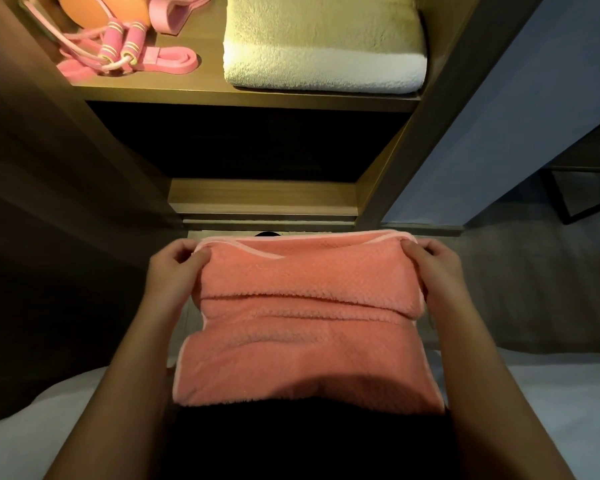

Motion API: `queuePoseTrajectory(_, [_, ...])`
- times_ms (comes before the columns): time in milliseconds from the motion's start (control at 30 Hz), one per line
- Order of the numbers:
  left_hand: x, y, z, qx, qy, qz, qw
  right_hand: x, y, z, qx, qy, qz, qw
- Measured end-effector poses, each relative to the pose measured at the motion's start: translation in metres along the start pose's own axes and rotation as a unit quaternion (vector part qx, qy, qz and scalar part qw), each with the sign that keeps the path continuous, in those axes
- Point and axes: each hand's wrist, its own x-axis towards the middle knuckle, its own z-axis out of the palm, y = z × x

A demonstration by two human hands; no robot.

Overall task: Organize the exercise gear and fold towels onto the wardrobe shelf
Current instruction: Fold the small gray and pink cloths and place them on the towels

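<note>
A salmon-pink towel (305, 327) lies across my lap, its far part doubled back toward me. My left hand (174, 268) pinches its far left corner and my right hand (433, 265) pinches its far right corner. On the lit wardrobe shelf (201, 88) above, a folded white towel (323, 46) sits at the right. At the left lie a pink jump rope (118, 39), a pink resistance band (174, 60) and an orange ball (101, 8), touching one another.
Below the shelf is a dark open compartment (250, 143) with a wooden base ledge (264, 199). A grey-blue wall (499, 109) rises at the right beside a dark frame (582, 195). White bedding (534, 393) lies under me on both sides.
</note>
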Motion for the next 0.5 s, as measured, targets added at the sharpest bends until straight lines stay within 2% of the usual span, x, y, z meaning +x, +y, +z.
queuePoseTrajectory(133, [0.003, 0.024, -0.013, 0.009, 0.012, 0.061, 0.998, 0.004, -0.014, -0.010, 0.059, -0.009, -0.013, 0.998])
queuePoseTrajectory(233, [0.007, 0.040, -0.026, 0.048, 0.002, 0.116, 0.992, 0.007, -0.026, -0.021, 0.078, -0.061, -0.036, 0.994])
queuePoseTrajectory(367, [0.013, 0.053, -0.040, 0.135, -0.052, 0.173, 0.974, 0.006, -0.039, -0.031, 0.011, -0.167, -0.078, 0.983])
queuePoseTrajectory(500, [0.015, 0.059, -0.041, 0.187, -0.053, 0.202, 0.960, 0.001, -0.047, -0.029, -0.006, -0.178, -0.102, 0.979])
